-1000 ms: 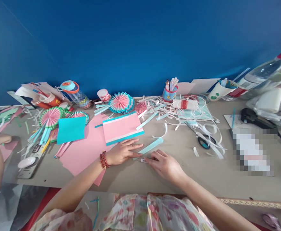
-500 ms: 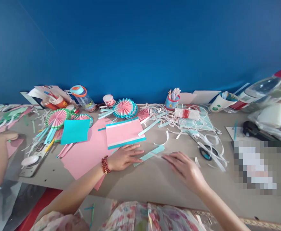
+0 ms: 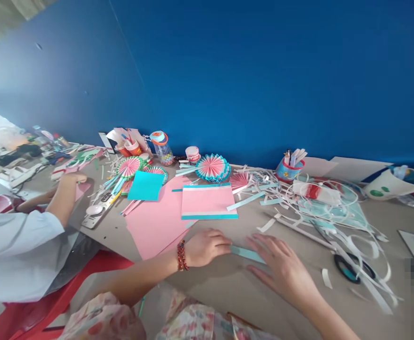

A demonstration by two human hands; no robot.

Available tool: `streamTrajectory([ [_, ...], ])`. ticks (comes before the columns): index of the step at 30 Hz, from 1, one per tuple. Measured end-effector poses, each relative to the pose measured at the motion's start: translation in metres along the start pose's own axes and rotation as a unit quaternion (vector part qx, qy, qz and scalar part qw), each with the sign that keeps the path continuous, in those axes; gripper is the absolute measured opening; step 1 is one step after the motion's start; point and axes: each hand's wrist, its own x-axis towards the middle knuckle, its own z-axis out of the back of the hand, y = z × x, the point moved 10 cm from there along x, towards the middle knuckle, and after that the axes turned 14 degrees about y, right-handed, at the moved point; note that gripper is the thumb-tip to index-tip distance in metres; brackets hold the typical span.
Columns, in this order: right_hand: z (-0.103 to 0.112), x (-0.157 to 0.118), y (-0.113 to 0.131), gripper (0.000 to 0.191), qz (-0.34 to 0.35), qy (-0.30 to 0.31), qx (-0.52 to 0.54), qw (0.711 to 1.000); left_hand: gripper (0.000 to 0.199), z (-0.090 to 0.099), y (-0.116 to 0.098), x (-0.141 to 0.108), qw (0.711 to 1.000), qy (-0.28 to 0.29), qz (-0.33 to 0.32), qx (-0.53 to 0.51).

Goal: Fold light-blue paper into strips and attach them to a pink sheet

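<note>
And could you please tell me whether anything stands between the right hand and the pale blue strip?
Nothing visible does: the right hand is at one end of the strip, the left hand at the other. The scissors lie off to the right.

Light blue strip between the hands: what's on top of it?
The left hand covers one end of the light blue strip; the right hand overlaps the other in view, contact unclear. Its middle shows. Whatever lies under the hands at either end is hidden.
</note>
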Motion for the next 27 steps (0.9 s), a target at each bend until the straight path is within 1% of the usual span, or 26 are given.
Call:
streamTrajectory([
  [2, -0.009, 0.002, 0.014, 0.035, 0.036, 0.018, 0.005, 0.999, 0.026, 0.002, 0.000, 0.001, 1.000, 0.003, 0.000, -0.003],
  [3, -0.011, 0.002, 0.016, 0.030, 0.045, 0.017, 0.009, 0.999, 0.026, 0.004, 0.000, 0.002, 1.000, 0.005, -0.001, -0.005],
  [4, -0.011, 0.001, 0.017, 0.028, 0.048, 0.012, 0.015, 0.999, 0.026, 0.006, 0.000, 0.002, 1.000, 0.006, -0.001, -0.006],
  [6, -0.008, -0.002, 0.014, 0.031, 0.048, -0.004, 0.028, 0.998, 0.026, 0.010, -0.001, 0.004, 1.000, 0.007, -0.003, -0.009],
  [9, -0.003, -0.003, 0.011, 0.030, 0.037, -0.020, 0.037, 0.998, 0.023, 0.014, -0.002, 0.009, 1.000, 0.007, 0.008, -0.021],
  [12, -0.001, -0.001, 0.010, 0.029, 0.020, -0.019, 0.042, 0.999, 0.031, 0.014, -0.002, 0.019, 0.999, 0.006, 0.027, -0.024],
  [13, -0.001, 0.000, 0.009, 0.029, 0.015, -0.017, 0.044, 0.999, 0.029, 0.013, -0.003, 0.023, 0.999, 0.008, 0.032, -0.020],
  [15, 0.000, 0.001, 0.009, 0.030, 0.012, -0.021, 0.045, 0.999, 0.019, 0.011, -0.004, 0.030, 0.999, 0.013, 0.041, -0.012],
  [17, 0.002, 0.001, 0.009, 0.031, 0.015, -0.030, 0.047, 0.998, 0.017, 0.010, -0.004, 0.035, 0.999, 0.011, 0.052, -0.012],
  [22, 0.009, 0.000, 0.001, 0.034, 0.003, -0.037, 0.087, 0.996, 0.016, 0.015, -0.006, 0.036, 0.997, 0.000, 0.063, -0.033],
  [27, 0.020, -0.003, -0.007, 0.035, -0.023, -0.054, 0.123, 0.991, 0.019, 0.022, -0.003, 0.033, 0.992, -0.022, 0.075, -0.100],
])
